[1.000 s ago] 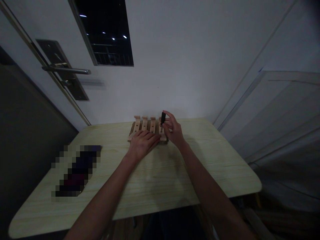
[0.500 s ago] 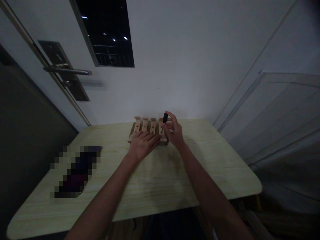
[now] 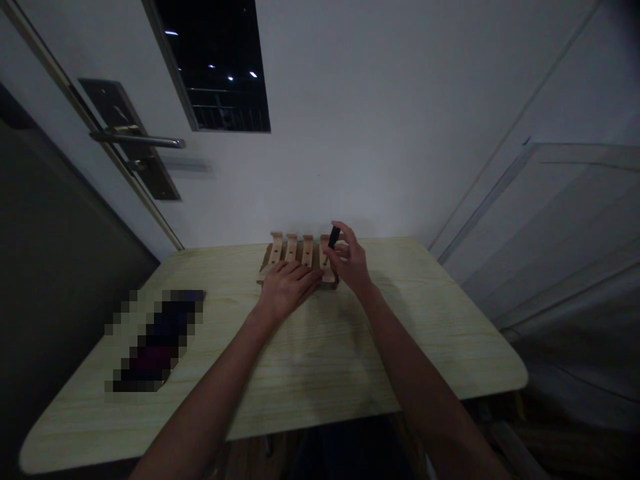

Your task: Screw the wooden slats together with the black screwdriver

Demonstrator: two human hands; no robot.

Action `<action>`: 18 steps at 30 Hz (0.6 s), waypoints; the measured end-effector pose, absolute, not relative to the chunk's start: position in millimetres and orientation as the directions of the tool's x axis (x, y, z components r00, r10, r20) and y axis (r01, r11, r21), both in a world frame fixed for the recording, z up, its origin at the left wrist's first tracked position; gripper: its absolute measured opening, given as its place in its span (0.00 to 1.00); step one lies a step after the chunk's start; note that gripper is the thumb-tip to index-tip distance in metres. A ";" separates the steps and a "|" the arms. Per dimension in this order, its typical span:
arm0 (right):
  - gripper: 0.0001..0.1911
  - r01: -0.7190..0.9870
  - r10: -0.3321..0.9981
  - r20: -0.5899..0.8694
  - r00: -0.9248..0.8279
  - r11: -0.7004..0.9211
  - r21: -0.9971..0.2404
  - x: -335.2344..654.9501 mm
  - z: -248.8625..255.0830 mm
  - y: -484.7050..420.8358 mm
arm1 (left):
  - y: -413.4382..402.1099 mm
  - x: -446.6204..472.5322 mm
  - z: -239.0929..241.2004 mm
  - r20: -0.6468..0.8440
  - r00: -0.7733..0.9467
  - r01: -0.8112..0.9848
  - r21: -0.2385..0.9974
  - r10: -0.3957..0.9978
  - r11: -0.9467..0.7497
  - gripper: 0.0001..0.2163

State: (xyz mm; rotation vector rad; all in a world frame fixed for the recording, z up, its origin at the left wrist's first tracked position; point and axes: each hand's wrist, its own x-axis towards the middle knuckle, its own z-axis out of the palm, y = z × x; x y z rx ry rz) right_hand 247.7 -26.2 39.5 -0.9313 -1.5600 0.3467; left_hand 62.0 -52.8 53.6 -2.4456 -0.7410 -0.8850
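Note:
A small wooden slatted rack (image 3: 293, 252) lies at the far middle of the light wood table (image 3: 310, 353). My left hand (image 3: 286, 287) rests flat on its near left part, fingers stretched over the slats. My right hand (image 3: 350, 263) is pinched round a short black-handled tool (image 3: 333, 237), held upright over the rack's rightmost slat. The tool's tip is hidden behind my fingers.
A blurred dark object (image 3: 155, 340) lies on the table's left side. Behind the table is a white wall with a dark window (image 3: 215, 63). A door with a metal lever handle (image 3: 137, 140) stands at the left. A pale panel (image 3: 570, 220) leans at the right.
My right hand has shifted its fingers slightly round the black tool over the rightmost slat. My left hand has stayed on the rack.

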 end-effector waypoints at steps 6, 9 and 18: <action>0.29 0.302 0.762 0.646 -0.040 0.626 -0.719 246.4 40.9 -29.5 | -50.9 62.8 53.2 0.694 0.654 0.609 -0.248 0.300 -0.753 0.08; 0.31 0.316 0.757 0.652 0.043 0.609 -0.727 244.3 38.2 -25.4 | -50.5 63.3 53.8 0.695 0.655 0.602 -0.243 0.296 -0.761 0.08; 0.29 0.313 0.780 0.625 0.022 0.588 -0.746 245.7 43.0 -32.9 | -52.6 62.7 53.8 0.674 0.658 0.617 -0.227 0.336 -0.754 0.08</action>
